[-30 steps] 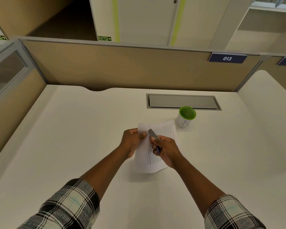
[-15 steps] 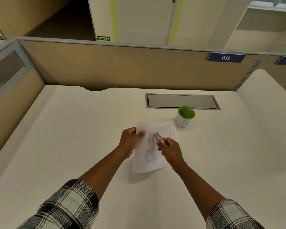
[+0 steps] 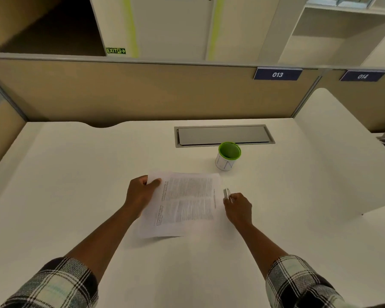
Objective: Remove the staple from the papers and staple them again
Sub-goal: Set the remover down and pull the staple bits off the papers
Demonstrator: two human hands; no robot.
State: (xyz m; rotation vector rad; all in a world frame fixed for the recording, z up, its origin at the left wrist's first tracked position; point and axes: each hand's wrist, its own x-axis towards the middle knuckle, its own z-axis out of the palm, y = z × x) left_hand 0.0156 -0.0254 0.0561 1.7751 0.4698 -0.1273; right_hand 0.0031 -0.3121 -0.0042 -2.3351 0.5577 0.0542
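You have soft, even, warm indoor light from above; the papers (image 3: 182, 203) cast a faint shadow on the desk (image 3: 76, 185) along their near edge; no glare; the printed text is smeared by slight blur; the wide lens bends the partition (image 3: 142, 92) at the edges.

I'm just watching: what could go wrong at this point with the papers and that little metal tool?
The left hand pinches the papers by one corner only, so loose sheets might slide out of line before restapling. The right hand holds the small metal tool just past the paper's edge; bringing it back carelessly could crease or tear the page. The green cup stands close by and might get knocked.
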